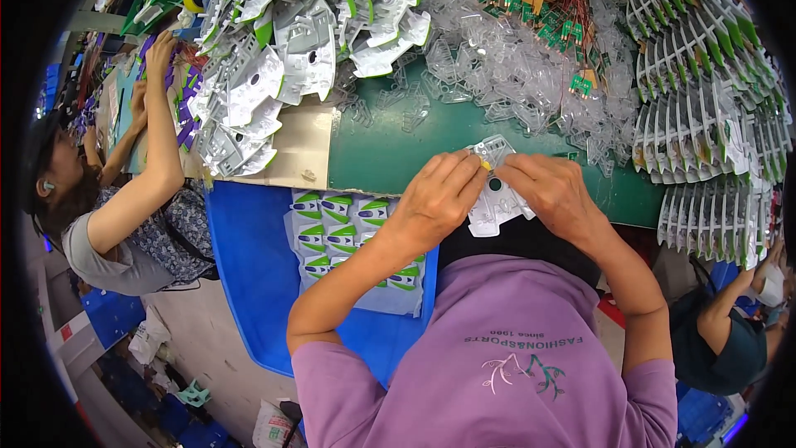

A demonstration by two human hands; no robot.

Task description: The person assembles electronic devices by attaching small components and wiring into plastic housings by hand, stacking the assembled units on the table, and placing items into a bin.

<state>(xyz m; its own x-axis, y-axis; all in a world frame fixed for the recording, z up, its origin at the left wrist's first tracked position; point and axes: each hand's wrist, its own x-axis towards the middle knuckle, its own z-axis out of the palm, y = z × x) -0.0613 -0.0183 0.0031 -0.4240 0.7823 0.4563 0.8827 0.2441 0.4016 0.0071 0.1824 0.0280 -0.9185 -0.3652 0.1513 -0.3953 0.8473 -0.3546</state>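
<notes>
A white plastic housing part with a round dark hole is held at the front edge of the green worktop. My left hand is closed on its left side, with a small yellow spot showing at the fingertips. From the other side my right hand grips the upper right of the same part, fingers bent and pressed together. Whatever lies under the fingertips is hidden. Just beyond my hands spreads a heap of clear plastic pieces.
White-and-green housings are piled at the back left; more stand in stacked rows at the right. Green circuit boards with red wires lie on the clear heap. A blue bin holds bagged parts. A co-worker works at the left.
</notes>
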